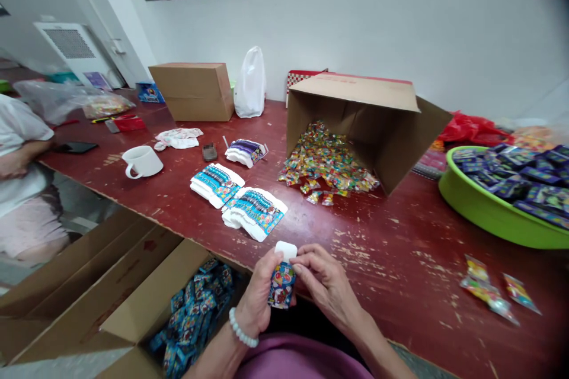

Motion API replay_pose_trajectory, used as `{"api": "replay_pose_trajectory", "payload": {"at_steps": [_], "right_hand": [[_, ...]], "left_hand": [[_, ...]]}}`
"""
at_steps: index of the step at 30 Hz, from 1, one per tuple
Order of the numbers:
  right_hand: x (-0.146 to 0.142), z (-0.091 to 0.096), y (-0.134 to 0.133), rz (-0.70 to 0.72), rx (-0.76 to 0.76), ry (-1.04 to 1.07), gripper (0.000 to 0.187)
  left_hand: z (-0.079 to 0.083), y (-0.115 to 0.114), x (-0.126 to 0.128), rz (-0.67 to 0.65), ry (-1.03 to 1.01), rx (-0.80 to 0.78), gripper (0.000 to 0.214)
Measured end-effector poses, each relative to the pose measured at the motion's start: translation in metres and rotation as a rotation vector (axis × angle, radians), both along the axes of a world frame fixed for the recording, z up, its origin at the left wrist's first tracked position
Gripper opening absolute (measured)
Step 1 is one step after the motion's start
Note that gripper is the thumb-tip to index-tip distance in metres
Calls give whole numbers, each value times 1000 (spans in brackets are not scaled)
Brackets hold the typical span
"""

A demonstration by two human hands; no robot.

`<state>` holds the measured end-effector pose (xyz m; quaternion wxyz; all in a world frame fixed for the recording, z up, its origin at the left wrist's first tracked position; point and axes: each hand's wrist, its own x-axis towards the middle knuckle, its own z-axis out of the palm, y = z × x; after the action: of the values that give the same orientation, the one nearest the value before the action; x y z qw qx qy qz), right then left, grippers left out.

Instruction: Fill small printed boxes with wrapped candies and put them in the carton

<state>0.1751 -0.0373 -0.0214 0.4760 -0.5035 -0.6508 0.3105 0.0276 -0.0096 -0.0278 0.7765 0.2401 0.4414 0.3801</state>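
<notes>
A small blue printed candy box [281,284] with a raised white flap is held upright over the table's front edge. My left hand [259,293], with a beaded bracelet on the wrist, wraps round its left side. At the flap's right edge, the fingertips of my right hand [326,281] pinch together; whether they grip the flap or only touch it I cannot tell. Beyond my hands lie two fanned stacks of flat blue cartons [255,211]. Wrapped candies [324,157] spill from a cardboard box [400,130] tipped on its side.
At right stands a green basin [489,222] of purple packets, with a few loose candies [486,293] nearer. An open carton [120,314] at lower left holds filled blue boxes. A white mug [144,162] stands left; a seated person [22,172] is beyond.
</notes>
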Motion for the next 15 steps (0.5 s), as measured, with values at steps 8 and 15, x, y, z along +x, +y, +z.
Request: {"api": "replay_pose_trajectory", "payload": {"at_steps": [8, 15], "right_hand": [[-4, -12, 11, -78, -259, 371, 31], [8, 16, 7, 146, -125, 31, 16]], "left_hand": [[9, 1, -1, -88, 36, 43, 46], [10, 5, -4, -182, -70, 4, 52]]}}
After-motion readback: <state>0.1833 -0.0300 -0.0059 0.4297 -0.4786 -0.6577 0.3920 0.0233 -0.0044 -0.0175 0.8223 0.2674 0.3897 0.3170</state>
